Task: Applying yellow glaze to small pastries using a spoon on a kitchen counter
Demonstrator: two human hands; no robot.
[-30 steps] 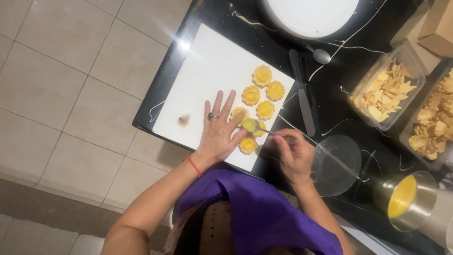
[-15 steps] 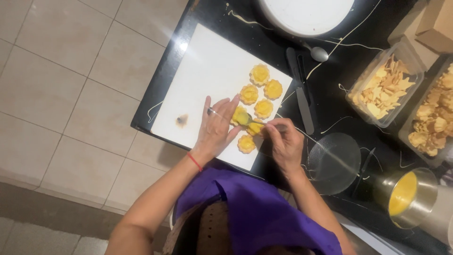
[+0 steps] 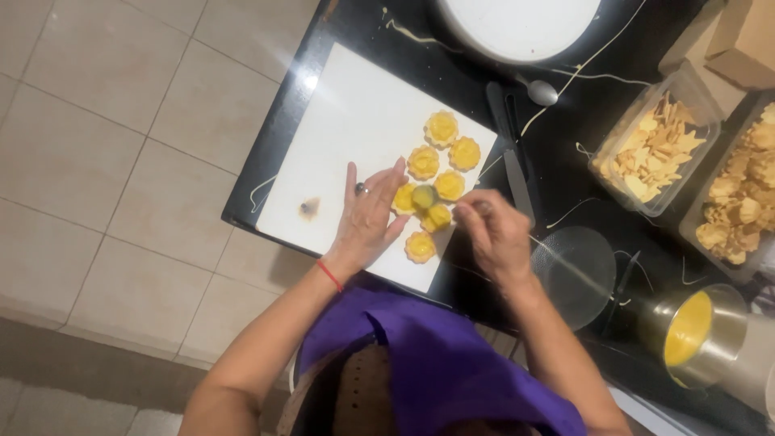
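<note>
On the white board [image 3: 347, 137] atop the black counter [image 3: 565, 202], the left hand [image 3: 367, 222] lies flat, fingers [image 3: 387, 182] spread, tips touching a yellow flower-shaped pastry [image 3: 405, 198]. The right hand [image 3: 494, 234] has fingers curled together, pinching near another pastry [image 3: 438, 216]. Seven glossy yellow pastries cluster at the board's right edge.

I'm looking down at a home kitchen: a black counter [image 3: 387, 48] over beige floor tiles [image 3: 105, 121], with 2 tubs of pastry shells [image 3: 654, 153].
</note>
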